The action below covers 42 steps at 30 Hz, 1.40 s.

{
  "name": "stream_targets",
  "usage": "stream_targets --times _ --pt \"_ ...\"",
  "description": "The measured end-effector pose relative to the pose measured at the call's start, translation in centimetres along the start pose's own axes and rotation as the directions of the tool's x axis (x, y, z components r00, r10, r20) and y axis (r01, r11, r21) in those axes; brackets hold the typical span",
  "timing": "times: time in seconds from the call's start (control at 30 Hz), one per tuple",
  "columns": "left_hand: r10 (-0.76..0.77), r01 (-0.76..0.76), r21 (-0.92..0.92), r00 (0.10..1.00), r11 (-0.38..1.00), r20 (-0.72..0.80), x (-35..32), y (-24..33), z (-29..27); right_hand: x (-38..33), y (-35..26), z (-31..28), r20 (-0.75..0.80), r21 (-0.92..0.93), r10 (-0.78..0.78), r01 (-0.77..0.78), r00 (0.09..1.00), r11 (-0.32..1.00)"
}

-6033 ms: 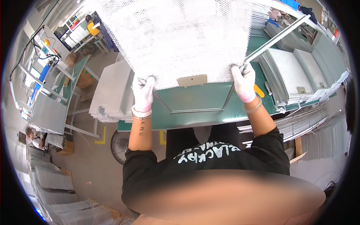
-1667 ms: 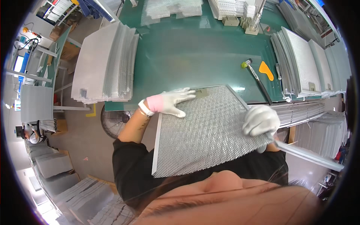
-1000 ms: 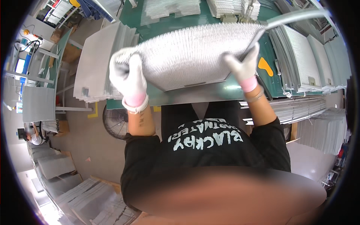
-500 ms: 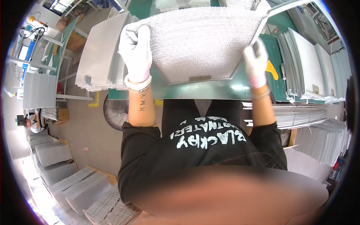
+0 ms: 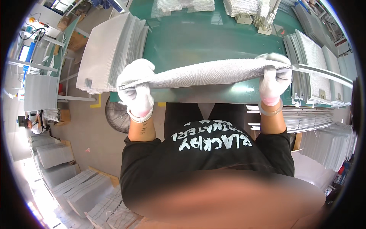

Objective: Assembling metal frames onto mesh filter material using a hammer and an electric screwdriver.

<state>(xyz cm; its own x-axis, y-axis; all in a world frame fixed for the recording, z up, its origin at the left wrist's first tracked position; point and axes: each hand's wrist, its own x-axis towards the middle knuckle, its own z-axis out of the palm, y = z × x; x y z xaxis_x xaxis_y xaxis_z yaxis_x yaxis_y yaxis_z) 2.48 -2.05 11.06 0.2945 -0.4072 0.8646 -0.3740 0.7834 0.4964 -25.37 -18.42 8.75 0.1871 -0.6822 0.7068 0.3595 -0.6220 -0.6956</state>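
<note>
A silvery metal mesh panel point(image 5: 206, 72) is held up over the near part of the green table, seen almost edge-on. My left hand point(image 5: 138, 86), in a white glove, is closed round its left end. At the right end my gloved right hand point(image 5: 275, 78) grips the panel, thumb below and fingers over the top. A thin metal frame strip point(image 5: 324, 71) sticks out to the right from the corner beside my right hand. How the strip joins the panel is hidden there.
On the green table point(image 5: 183, 38), mesh panels point(image 5: 105, 49) stand stacked at the left, with more panels point(image 5: 312, 65) at the right. Clamp-like metal fixtures point(image 5: 265, 26) stand at the back. Metal strips point(image 5: 293, 118) lie below the right edge. A fan point(image 5: 116, 116) stands on the floor.
The panel has tipped from showing its broad face to nearly edge-on. The strip has swung down to point right. My right hand has moved right, from the panel's side to its corner.
</note>
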Motion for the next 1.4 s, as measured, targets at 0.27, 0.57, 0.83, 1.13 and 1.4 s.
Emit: stream_targets --times 0.27,0.57,0.83,1.13,1.4 --pt "-0.209 0.214 0.011 0.965 0.977 -0.158 0.2 -2.6 -1.4 4.7 -2.7 0.7 0.2 -0.162 -0.089 0.122 0.976 0.979" --pt "-0.272 0.291 0.047 0.932 0.955 -0.238 0.6 -2.8 -0.8 11.8 -9.9 1.6 0.751 -0.491 0.135 0.409 0.647 0.769" --pt "-0.287 0.29 0.013 0.951 0.957 -0.112 0.3 -3.3 -2.2 13.4 -11.1 6.7 0.898 -0.423 0.278 0.493 0.342 0.761" --pt "-0.475 0.475 0.023 0.876 0.88 0.084 3.2 -1.0 -2.9 13.8 -9.6 9.0 0.957 -0.087 -0.075 0.523 0.28 0.848" --pt "-0.11 0.072 -0.134 0.947 0.988 -0.3 3.0 -0.2 0.9 12.2 -9.5 10.7 0.913 -0.239 0.035 0.465 0.406 0.852"
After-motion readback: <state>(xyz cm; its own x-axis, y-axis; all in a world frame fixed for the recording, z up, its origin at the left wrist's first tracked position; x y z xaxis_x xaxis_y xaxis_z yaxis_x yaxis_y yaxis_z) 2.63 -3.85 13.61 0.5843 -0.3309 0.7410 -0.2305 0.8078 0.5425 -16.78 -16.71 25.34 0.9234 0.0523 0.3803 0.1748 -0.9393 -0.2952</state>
